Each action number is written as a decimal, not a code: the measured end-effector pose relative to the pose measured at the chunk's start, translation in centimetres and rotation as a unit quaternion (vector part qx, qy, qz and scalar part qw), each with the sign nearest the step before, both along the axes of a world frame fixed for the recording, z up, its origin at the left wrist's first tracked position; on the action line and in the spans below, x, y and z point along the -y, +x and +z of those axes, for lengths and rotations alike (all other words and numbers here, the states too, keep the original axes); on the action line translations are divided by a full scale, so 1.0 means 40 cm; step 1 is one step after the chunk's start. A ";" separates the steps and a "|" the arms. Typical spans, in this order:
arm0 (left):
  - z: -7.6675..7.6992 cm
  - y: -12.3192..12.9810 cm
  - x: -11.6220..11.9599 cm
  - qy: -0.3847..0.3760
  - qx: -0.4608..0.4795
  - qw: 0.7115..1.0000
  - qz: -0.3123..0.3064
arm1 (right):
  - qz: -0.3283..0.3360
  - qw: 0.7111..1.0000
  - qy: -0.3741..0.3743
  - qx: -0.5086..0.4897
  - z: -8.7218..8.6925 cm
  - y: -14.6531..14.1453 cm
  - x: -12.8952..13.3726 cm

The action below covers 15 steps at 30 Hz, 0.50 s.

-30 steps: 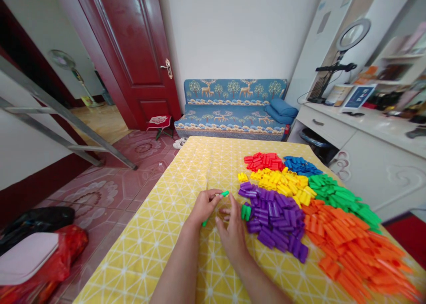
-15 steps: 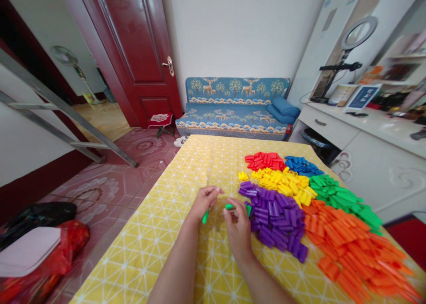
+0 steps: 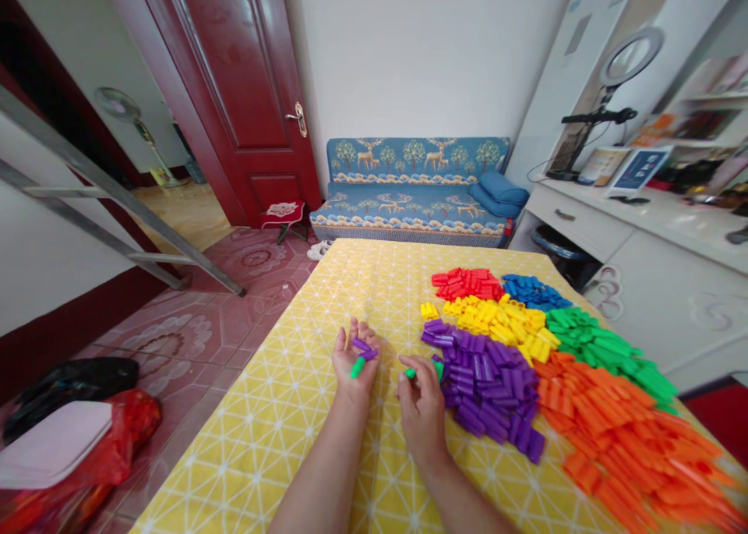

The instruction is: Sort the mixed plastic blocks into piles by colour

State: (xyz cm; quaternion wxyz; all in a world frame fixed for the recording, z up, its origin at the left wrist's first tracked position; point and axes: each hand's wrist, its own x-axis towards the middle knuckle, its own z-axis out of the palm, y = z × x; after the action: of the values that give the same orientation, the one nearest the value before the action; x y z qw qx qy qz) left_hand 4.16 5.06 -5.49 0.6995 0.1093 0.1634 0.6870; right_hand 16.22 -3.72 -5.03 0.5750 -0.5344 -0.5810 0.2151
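Observation:
My left hand (image 3: 358,366) is turned palm up, fingers loosely curled. On its palm rest two purple plastic tubes (image 3: 363,347) and a green plastic tube (image 3: 358,367). Just to the right, my right hand (image 3: 421,401) is palm down with its fingers bent. A small green tube (image 3: 411,373) shows at its thumb and fingertips, and another bit of green (image 3: 438,369) shows beside its fingers, against the pile of purple tubes (image 3: 491,386). How much the right hand covers is hidden.
Piles of red (image 3: 466,283), blue (image 3: 531,291), yellow (image 3: 499,321), green (image 3: 605,351) and orange tubes (image 3: 628,433) lie on the right of the yellow-clothed table (image 3: 245,433). A patterned sofa (image 3: 409,199) stands behind, a white dresser (image 3: 660,284) at right, a metal ladder (image 3: 146,214) at left.
My left hand has turned palm up and its fingers have loosened, so the purple tubes now show with the green one. The right hand has shifted slightly, still at the purple pile's edge.

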 end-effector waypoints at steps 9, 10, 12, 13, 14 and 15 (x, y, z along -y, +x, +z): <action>-0.002 0.002 -0.005 -0.019 0.031 0.999 -0.014 | -0.033 0.979 -0.038 0.197 0.062 0.127 0.012; 0.001 0.003 -0.004 -0.026 0.043 0.999 -0.015 | -0.033 0.974 -0.047 0.221 0.060 0.130 0.009; 0.006 0.006 -0.002 -0.040 0.059 0.997 -0.015 | -0.039 0.966 -0.060 0.249 0.052 0.122 0.003; 0.008 0.006 -0.001 -0.043 0.063 0.997 -0.015 | -0.038 0.965 -0.063 0.253 0.047 0.112 0.000; 0.010 0.006 0.000 -0.042 0.064 0.997 -0.017 | -0.028 0.966 -0.066 0.250 0.043 0.098 -0.003; 0.011 0.006 0.000 -0.036 0.061 0.997 -0.019 | -0.006 0.969 -0.073 0.237 0.041 0.084 -0.006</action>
State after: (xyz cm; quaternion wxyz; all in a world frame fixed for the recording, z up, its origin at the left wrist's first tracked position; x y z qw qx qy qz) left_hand 4.41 5.04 -5.05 0.7249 0.0451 0.1432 0.6723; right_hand 19.58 -3.46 -3.39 0.3812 -0.6140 -0.6804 0.1209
